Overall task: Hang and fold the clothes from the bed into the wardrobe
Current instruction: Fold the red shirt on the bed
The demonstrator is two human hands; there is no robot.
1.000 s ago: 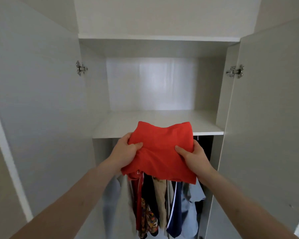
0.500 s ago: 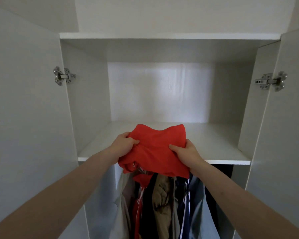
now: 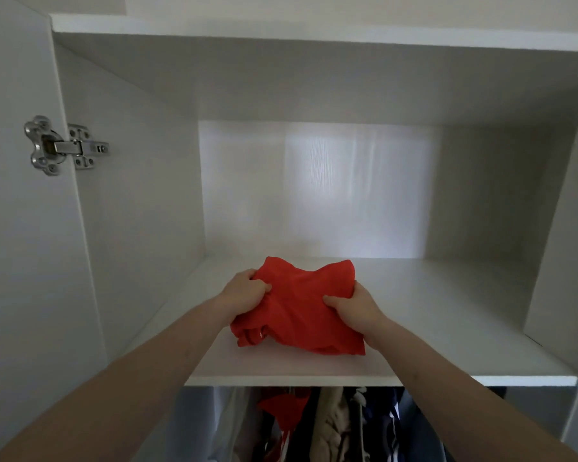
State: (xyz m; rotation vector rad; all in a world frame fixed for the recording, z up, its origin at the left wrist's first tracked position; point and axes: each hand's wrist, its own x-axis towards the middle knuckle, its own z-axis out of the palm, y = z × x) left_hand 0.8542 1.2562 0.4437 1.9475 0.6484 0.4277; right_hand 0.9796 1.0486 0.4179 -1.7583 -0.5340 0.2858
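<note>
The folded red garment [image 3: 301, 308] was held on the white shelf [image 3: 447, 315] inside the wardrobe [image 3: 141, 181], gripped at its left edge by the left hand [image 3: 244, 295] and at its right edge by the right hand [image 3: 354, 306], above hanging clothes [image 3: 331, 425].

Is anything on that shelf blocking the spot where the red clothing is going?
Nothing visible does. The folded red garment, gripped by the left hand and right hand, is already over the white shelf, whose visible surface is bare.
</note>
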